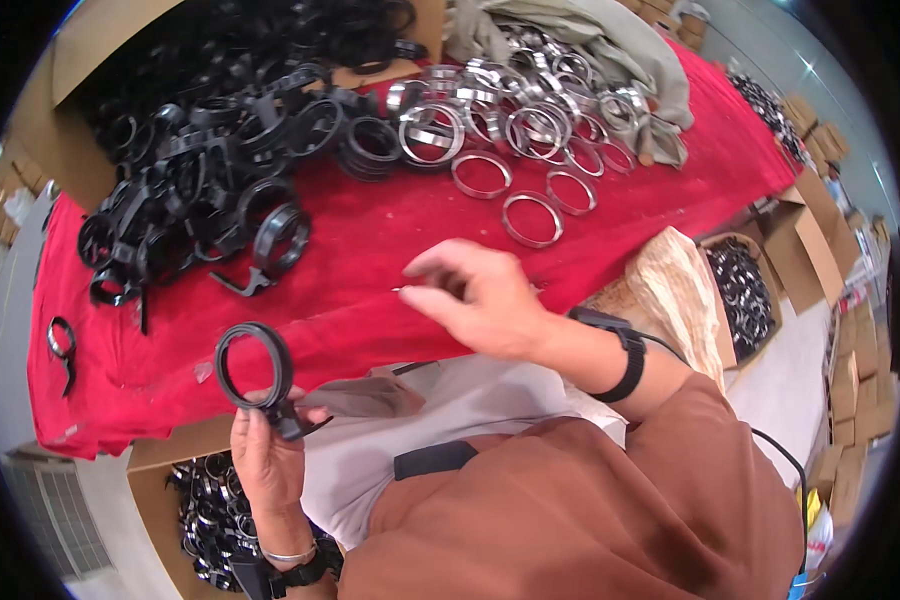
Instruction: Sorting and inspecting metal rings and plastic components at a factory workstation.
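Note:
My left hand (pixel 267 455) holds a black ring clamp (pixel 255 368) upright by its lever end, just off the near edge of the red-covered table. The ring's round opening faces up and away from me. My right hand (pixel 482 300) hovers over the cloth to the right, slightly blurred. Its thumb and forefinger curve toward each other, and a tiny pale speck shows at the thumb tip, too small to name. Beyond the hands lie a heap of black ring clamps (pixel 185 190) on the left and bare silver metal rings (pixel 532 219) in the middle.
The red cloth (pixel 370 240) covers the table. A cardboard box (pixel 80 150) spills black clamps at the back left. A grey-green cloth (pixel 630 40) lies behind the rings. Below the table, boxes of finished-looking parts (pixel 210 520) and black parts (pixel 740 295) stand on either side.

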The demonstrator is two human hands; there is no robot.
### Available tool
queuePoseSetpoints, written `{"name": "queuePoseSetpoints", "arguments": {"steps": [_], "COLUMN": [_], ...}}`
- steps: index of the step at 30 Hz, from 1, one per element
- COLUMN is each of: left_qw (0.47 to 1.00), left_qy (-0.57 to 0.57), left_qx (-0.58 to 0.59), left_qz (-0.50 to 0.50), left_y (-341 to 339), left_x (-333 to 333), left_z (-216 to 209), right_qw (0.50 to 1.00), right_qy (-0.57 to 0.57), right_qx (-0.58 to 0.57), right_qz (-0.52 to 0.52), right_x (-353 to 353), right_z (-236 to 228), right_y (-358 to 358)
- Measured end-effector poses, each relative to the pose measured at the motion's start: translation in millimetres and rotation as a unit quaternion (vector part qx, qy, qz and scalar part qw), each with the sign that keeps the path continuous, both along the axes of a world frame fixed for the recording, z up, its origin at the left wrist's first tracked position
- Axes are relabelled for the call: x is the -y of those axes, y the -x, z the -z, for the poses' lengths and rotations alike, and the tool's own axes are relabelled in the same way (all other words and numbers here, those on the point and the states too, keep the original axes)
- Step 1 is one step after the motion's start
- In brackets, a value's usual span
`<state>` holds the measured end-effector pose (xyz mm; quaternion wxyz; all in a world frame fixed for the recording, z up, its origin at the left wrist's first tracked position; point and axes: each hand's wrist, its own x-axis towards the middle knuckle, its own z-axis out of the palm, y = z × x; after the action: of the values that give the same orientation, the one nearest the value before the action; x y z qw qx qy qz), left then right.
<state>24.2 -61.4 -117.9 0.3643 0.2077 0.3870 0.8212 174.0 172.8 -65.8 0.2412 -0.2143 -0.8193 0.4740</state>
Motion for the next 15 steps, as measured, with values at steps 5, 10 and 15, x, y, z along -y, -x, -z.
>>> {"name": "queuePoseSetpoints", "arguments": {"steps": [5, 10, 15], "left_qw": [1.000, 0.998, 0.996], "left_qy": [0.010, 0.025, 0.052], "left_qx": [0.009, 0.002, -0.002], "left_qz": [0.021, 0.059, 0.065], "left_y": [-4, -13, -21], "left_x": [-7, -24, -26], "left_z": [-2, -3, -6], "right_qw": [0.906, 0.853, 0.861], "right_qy": [-0.349, -0.408, -0.391], "right_qx": [0.030, 0.149, 0.185], "right_qz": [0.238, 0.289, 0.266], "right_x": [-47, -71, -80], "right_z": [3, 18, 22], "right_y": [-51, -55, -48]}}
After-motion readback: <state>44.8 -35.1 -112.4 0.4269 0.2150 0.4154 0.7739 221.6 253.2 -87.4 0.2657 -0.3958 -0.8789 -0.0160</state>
